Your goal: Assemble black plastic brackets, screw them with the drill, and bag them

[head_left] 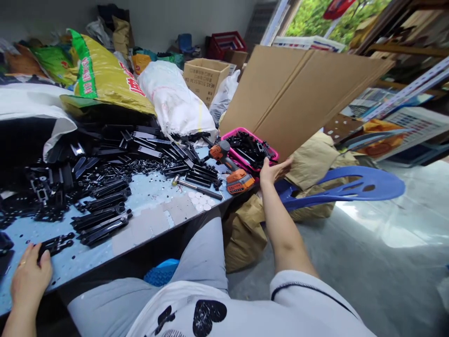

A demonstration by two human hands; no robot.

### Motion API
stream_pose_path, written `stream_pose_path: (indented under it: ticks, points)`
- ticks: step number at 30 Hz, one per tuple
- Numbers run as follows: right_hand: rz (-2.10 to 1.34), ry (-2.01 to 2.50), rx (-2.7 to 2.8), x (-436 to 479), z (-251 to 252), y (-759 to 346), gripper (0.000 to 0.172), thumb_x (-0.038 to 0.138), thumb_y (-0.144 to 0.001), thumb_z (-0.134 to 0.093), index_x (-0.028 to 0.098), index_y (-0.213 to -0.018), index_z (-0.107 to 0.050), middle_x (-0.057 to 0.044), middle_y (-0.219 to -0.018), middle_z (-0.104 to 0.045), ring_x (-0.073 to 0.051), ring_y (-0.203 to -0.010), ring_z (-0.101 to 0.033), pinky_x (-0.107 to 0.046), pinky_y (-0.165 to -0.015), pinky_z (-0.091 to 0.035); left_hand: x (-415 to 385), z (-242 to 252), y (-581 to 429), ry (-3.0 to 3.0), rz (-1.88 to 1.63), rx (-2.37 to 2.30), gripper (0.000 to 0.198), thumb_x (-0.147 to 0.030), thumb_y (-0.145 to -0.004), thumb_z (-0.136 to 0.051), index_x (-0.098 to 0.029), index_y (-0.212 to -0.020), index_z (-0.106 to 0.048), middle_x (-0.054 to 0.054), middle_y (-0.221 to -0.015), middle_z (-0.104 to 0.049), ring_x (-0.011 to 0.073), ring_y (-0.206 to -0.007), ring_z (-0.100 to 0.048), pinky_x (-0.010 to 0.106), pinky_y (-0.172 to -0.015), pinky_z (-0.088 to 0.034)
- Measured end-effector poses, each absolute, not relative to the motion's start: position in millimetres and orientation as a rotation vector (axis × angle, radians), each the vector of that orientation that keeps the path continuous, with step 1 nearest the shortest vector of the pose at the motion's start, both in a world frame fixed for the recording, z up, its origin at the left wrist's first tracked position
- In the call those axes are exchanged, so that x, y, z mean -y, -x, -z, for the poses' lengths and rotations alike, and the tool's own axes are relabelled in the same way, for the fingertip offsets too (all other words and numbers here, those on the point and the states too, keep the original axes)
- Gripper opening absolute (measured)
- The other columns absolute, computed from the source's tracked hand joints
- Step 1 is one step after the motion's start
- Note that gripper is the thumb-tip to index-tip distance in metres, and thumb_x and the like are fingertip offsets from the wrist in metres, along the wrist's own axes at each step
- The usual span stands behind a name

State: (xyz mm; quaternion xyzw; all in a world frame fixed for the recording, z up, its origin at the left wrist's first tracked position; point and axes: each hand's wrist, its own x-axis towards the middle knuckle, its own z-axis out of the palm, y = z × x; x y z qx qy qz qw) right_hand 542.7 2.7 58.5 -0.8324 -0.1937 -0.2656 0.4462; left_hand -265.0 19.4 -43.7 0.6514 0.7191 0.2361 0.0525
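- In the head view, the left hand [31, 276] was placed at the table's [91, 257] near left edge, its thumb and fingers partly bent at the left end of a black part [59, 243]; whether that end was gripped or only touched could not be told.
- The part was laid flat on the table, extended rightward from the fingertips.
- Just beyond it, a stack [101, 229] of similar parts was arranged, well apart from the right hand [271, 172].
- The right hand was stretched outward, its thumb raised and parted from the extended fingers; nothing was seen grasped in it.
- The basket [246, 164], filled with black pieces, was set right at that thumb; contact could not be made out.
- The drill [240, 181] was stood at the basket's near side, left of the right hand.
- The hammer [198, 188] was laid between drill and stack.
- The cardboard [280, 93] was propped behind the basket.
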Motion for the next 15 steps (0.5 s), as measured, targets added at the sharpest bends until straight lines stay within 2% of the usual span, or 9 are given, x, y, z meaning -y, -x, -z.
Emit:
stream_pose_path:
  ticks: [3,5,7,9,11,15]
  points:
    - [0.776,1.871,0.852,-21.0,-81.1,-491.3,0.058,0.034,-0.08,-0.058,0.013,-0.131,-0.038,-0.016,-0.13,-0.047,-0.026,-0.123,-0.04,-0.044,-0.105,-0.028,-24.6,41.0,278.8,-2.043,-0.635,-2.113,0.056,-0.034,-0.076,-0.038,-0.038,-0.132,-0.039,-0.005,-0.143,-0.041,0.0247,-0.13,-0.041,0.043,-0.109,-0.032]
    - [0.669,1.754,1.153,-44.3,-87.8,-441.7,0.036,0.034,-0.085,-0.051,0.015,-0.116,-0.051,-0.013,-0.116,-0.055,-0.025,-0.114,-0.047,-0.045,-0.101,-0.032,-24.8,36.2,285.8,-2.005,-0.575,-2.242,0.048,-0.036,-0.073,-0.04,-0.026,-0.12,-0.049,0.004,-0.132,-0.051,0.0272,-0.121,-0.05,0.044,-0.101,-0.041]
    - [0.459,1.637,1.459,-73.0,-83.8,-382.3,0.025,0.034,-0.088,-0.046,0.016,-0.1,-0.058,-0.011,-0.103,-0.06,-0.024,-0.104,-0.052,-0.043,-0.095,-0.037,-22.5,31.0,289.6,-2.03,-0.409,-2.318,0.042,-0.039,-0.072,-0.043,-0.02,-0.108,-0.055,0.01,-0.117,-0.058,0.0292,-0.109,-0.055,0.043,-0.093,-0.045]
    - [0.227,1.512,1.757,-104.0,-71.0,-318.2,0.022,0.035,-0.088,-0.046,0.018,-0.095,-0.059,-0.01,-0.098,-0.061,-0.023,-0.099,-0.054,-0.039,-0.092,-0.039,-19.1,27.4,290.2,-2.088,-0.316,-2.306,0.044,-0.042,-0.074,-0.043,-0.017,-0.108,-0.055,0.011,-0.108,-0.059,0.0285,-0.1,-0.058,0.042,-0.088,-0.047]
    - [0.046,1.434,2.002,-136.6,-54.5,-257.7,0.021,0.034,-0.087,-0.049,0.018,-0.097,-0.059,-0.009,-0.102,-0.061,-0.021,-0.1,-0.052,-0.036,-0.092,-0.039,-15.9,26.3,288.9,-2.13,-0.306,-2.26,0.048,-0.045,-0.077,-0.043,-0.015,-0.113,-0.054,0.011,-0.102,-0.059,0.0275,-0.095,-0.058,0.04,-0.085,-0.047]
    - [0.009,1.733,2.035,-203.4,-31.1,-179.0,0.026,0.027,-0.085,-0.051,0.015,-0.108,-0.055,-0.014,-0.113,-0.056,-0.024,-0.106,-0.048,-0.036,-0.088,-0.039,-13.2,30.7,284.6,-2.1,-0.415,-2.249,0.045,-0.044,-0.076,-0.047,-0.013,-0.107,-0.057,0.012,-0.094,-0.06,0.0276,-0.092,-0.058,0.038,-0.083,-0.046]
